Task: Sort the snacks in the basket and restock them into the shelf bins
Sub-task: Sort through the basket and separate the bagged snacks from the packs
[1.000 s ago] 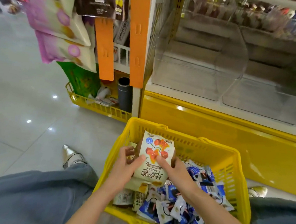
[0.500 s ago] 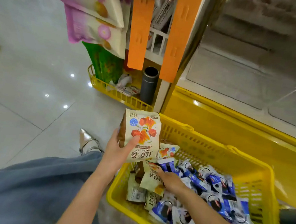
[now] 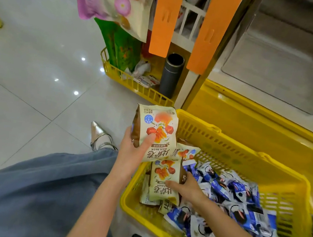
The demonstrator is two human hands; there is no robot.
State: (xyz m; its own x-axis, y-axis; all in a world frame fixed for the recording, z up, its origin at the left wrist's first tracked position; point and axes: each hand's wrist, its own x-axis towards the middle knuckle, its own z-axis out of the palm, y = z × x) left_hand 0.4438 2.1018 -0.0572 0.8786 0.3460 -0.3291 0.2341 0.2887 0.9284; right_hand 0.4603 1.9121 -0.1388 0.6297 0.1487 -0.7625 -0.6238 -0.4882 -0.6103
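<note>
The left hand [image 3: 131, 154] holds a cream pack [image 3: 155, 131] upright over the basket's [image 3: 245, 147] far left corner, thumb pressed across the printed front and fingers curled behind it. The pack is clear of the basket's contents and its top reaches past the rim.

The right hand [image 3: 187, 189] is down inside the basket near the left edge. It grips a second cream pack [image 3: 164, 179], thumb on the front and fingers wrapped round its right side. The lower end of this pack lies among more cream wrappers along the left wall. A third cream pack [image 3: 185, 152] lies flat just beyond it, towards the far edge.

Blue packs [image 3: 240, 194] fill the basket's middle and right side in a loose heap.

The basket sits on the tiled floor [image 3: 29, 85] before a yellow shelf base [image 3: 258, 119]. Above that base, clear bins [image 3: 273, 63] stand on the shelf. Left of the shelf post, a dark tumbler [image 3: 170, 75] stands in a yellow wire rack [image 3: 135, 90], beneath two orange strips [image 3: 165, 19] and hanging snack bags [image 3: 113, 3]. A denim-clad leg [image 3: 37, 192] and a silver shoe [image 3: 99, 137] are left of the basket.
</note>
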